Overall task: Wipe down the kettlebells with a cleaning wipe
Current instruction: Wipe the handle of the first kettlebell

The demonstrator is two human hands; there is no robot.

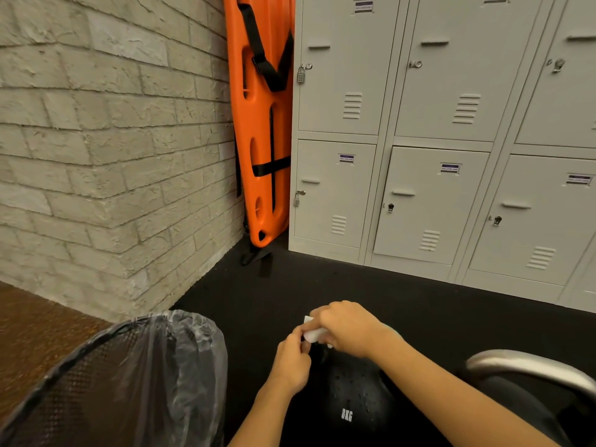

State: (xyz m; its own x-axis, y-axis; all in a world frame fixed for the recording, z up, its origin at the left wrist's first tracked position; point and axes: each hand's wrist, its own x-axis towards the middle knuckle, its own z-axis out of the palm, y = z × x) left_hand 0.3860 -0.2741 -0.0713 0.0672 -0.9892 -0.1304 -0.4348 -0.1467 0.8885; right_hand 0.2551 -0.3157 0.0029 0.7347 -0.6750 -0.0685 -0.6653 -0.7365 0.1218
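A black kettlebell (350,398) marked 8KG stands on the dark floor at the bottom centre, its top hidden under my hands. My right hand (346,327) grips a small white cleaning wipe (314,333) just above the kettlebell's handle. My left hand (292,361) pinches the wipe's near edge from below left. A second kettlebell (529,369) with a silver metal handle shows at the bottom right, partly cut off by the frame.
A black mesh bin (106,375) lined with a clear plastic bag stands at the bottom left. Grey lockers (435,188) line the right side, a brick wall (113,156) the left. An orange rescue board (264,124) leans in the corner.
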